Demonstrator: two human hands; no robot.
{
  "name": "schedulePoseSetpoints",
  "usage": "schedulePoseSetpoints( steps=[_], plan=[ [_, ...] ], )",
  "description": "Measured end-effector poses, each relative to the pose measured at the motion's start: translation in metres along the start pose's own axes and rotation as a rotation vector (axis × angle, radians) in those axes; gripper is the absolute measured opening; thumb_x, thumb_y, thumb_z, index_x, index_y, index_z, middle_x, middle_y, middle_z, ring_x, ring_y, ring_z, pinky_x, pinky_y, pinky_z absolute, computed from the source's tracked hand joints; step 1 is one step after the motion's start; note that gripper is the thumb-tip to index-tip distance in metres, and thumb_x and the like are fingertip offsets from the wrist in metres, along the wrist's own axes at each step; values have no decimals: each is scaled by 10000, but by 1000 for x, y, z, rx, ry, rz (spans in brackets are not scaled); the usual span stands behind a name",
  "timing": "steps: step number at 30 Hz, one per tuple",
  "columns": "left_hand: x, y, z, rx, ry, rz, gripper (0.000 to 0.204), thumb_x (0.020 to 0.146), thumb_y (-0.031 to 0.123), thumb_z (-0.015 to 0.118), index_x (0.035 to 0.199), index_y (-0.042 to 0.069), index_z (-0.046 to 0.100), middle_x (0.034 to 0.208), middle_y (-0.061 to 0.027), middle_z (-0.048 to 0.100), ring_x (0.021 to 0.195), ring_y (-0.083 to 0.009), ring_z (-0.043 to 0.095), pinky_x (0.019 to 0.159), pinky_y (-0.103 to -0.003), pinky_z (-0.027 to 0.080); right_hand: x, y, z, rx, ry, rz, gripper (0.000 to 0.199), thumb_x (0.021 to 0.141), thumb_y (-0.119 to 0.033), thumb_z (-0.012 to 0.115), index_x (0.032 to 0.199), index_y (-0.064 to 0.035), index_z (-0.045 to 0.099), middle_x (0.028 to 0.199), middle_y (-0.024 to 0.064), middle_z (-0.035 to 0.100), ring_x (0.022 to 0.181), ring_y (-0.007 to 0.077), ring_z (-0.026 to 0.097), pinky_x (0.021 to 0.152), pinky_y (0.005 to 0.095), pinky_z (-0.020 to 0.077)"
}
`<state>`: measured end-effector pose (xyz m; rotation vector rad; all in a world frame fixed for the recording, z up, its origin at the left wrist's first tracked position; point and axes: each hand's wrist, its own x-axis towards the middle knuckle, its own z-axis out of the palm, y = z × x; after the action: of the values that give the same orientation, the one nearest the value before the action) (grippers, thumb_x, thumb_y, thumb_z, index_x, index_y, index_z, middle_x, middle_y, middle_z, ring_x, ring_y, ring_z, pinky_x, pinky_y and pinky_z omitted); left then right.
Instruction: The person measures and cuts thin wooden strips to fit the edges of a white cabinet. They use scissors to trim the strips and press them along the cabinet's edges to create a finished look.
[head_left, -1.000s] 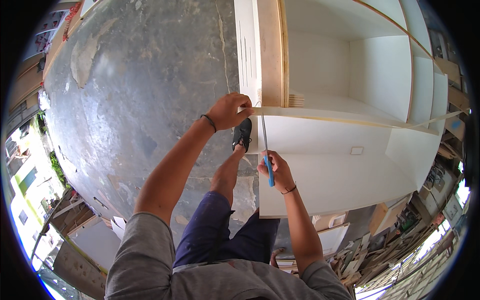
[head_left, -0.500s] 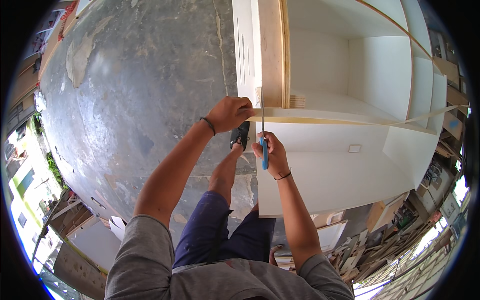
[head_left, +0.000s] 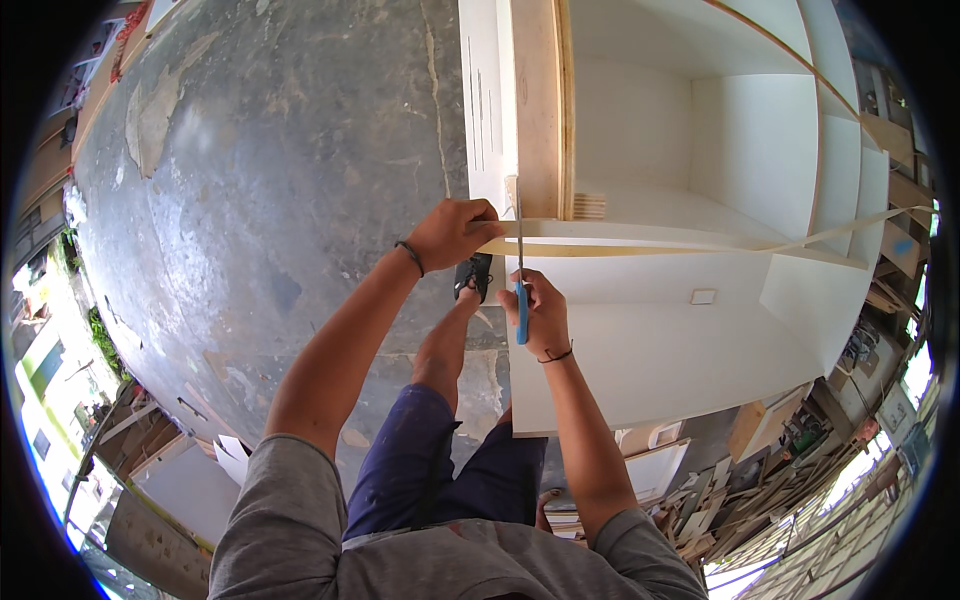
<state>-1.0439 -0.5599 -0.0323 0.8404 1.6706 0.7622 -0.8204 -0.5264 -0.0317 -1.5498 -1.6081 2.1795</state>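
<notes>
My left hand (head_left: 455,235) is closed, thumb against fingers, on the near end of a thin, pale wood-toned edge-banding strip (head_left: 640,250). The strip stretches right across the white cabinet (head_left: 620,370), past its far side. In my right hand (head_left: 545,312) is a pair of scissors (head_left: 522,318) with blue handles, its blades pointing away from me. The blades cross the strip just right of my left fingers; whether the strip lies between them I cannot tell. Behind the strip runs the pale edge of a cabinet board (head_left: 600,230).
The cabinet's open compartments (head_left: 750,140) fill the upper right. A plywood-edged board (head_left: 540,110) stands at its left side. Grey concrete floor (head_left: 290,180) spreads to the left, with my shoe (head_left: 474,278) beside the cabinet. Wood scraps (head_left: 710,500) are piled at lower right.
The strip now hangs a little nearer me, with a wider gap from the board edge. The right hand and scissors have dropped slightly toward me. The left hand keeps its hold.
</notes>
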Motion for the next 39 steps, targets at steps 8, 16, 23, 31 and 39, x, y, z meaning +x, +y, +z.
schedulePoseSetpoints(
  steps=[8, 16, 23, 31, 39],
  plan=[
    [2, -10, 4, -219, -58, -110, 209, 916, 224, 654, 939, 17, 650, 738, 15, 587, 671, -68, 496, 608, -253, 423, -2, -1, 1, -97, 5, -70, 297, 854, -173, 754, 1050, -11, 599, 594, -32, 522, 490, 31, 450, 446, 202, 334],
    [6, -7, 0, -313, -143, -166, 212, 935, 248, 641, 927, 36, 651, 702, 63, 520, 631, -35, 433, 564, -222, 377, -5, -15, 4, -49, 21, -72, 353, 824, -212, 777, 1036, 10, 602, 611, -5, 552, 518, 45, 474, 470, 218, 362],
    [10, -11, -1, -320, -176, -193, 256, 925, 269, 662, 927, 13, 670, 718, 58, 572, 653, -35, 473, 580, -230, 391, 10, -14, 3, 1, 17, 39, 447, 780, -311, 807, 1018, 22, 627, 644, 25, 587, 574, 72, 515, 517, 250, 411],
    [-10, -35, -7, -699, -62, -272, 250, 962, 283, 599, 927, 36, 608, 735, 32, 503, 652, -80, 458, 611, -244, 401, -10, -15, 16, -162, 24, -30, 422, 767, -297, 815, 1014, 0, 644, 621, 55, 599, 560, 126, 572, 544, 288, 458],
    [-66, 4, 28, -1244, 188, -234, 218, 1015, 317, 484, 968, 108, 527, 789, 19, 447, 714, -119, 482, 729, -322, 475, -99, 15, -16, -210, 36, -231, 410, 767, -156, 833, 1087, -8, 624, 669, -6, 589, 592, 33, 532, 541, 186, 419]
  ],
)
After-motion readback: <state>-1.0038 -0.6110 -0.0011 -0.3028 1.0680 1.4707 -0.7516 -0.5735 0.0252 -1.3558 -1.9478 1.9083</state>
